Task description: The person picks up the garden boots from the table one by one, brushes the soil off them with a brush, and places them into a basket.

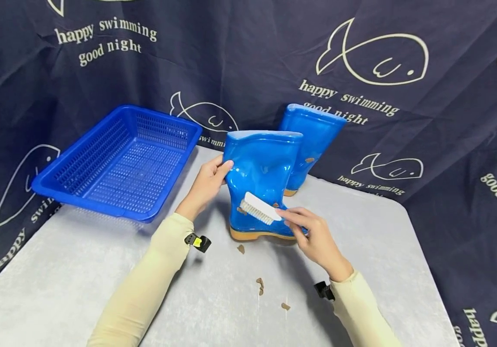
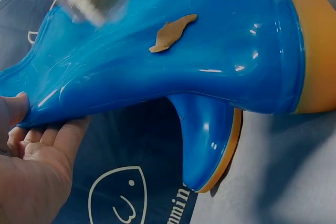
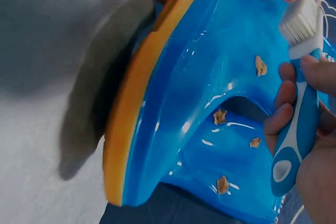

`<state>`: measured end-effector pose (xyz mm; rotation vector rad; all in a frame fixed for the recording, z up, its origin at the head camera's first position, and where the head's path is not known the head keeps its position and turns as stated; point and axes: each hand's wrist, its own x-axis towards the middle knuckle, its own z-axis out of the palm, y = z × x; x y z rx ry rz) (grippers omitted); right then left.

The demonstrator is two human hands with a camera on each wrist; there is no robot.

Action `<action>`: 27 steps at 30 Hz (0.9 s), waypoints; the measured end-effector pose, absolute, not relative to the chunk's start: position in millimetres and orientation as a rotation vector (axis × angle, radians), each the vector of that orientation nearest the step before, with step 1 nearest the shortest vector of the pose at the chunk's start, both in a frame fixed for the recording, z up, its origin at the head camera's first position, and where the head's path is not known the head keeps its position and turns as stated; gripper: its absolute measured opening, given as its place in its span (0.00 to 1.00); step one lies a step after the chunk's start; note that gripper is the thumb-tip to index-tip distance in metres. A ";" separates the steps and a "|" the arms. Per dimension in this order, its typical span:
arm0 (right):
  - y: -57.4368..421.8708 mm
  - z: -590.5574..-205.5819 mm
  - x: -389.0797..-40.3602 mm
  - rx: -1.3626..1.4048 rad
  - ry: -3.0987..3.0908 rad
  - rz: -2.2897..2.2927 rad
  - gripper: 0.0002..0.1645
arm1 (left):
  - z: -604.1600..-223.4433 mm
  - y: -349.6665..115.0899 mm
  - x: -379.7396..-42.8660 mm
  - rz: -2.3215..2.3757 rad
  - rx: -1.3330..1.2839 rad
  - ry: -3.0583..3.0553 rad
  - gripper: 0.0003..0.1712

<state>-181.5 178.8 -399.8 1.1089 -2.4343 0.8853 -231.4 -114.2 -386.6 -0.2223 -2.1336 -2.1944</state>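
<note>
A shiny blue rain boot [image 1: 259,161] with an orange sole stands upright in front of me. My left hand [image 1: 206,184] grips its shaft by the left side, thumb on the near face and fingers behind. My right hand [image 1: 315,239] holds a scrub brush [image 3: 296,121] by its blue and white handle. In the head view, the white bristles [image 1: 257,212] overlap the boot's ankle, over a brown patch. Further brown patches stick to the boot, one [image 2: 172,33] plain in the left wrist view. A matching boot [image 1: 313,140], also spotted brown, stands behind.
A blue slotted plastic basket [image 1: 157,212] sits at the back left of the grey table [image 1: 214,299]. Several brown flakes [image 1: 260,286] lie on the tabletop in front of the boot. A dark fabric with white fish drawings [image 1: 374,58] hangs behind and at the sides.
</note>
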 end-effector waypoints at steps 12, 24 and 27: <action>192.4 -396.3 -181.2 1.190 -2.599 0.691 0.28 | -383.6 -113.2 -234.3 -2.192 -0.252 -2.131 0.23; 180.6 -390.5 -193.6 1.177 -2.468 0.801 0.26 | -383.6 -114.7 -232.3 -2.202 -0.282 -2.131 0.24; 177.6 -393.3 -190.5 1.215 -2.517 0.752 0.26 | -383.7 -114.5 -230.7 -2.202 -0.278 -2.130 0.24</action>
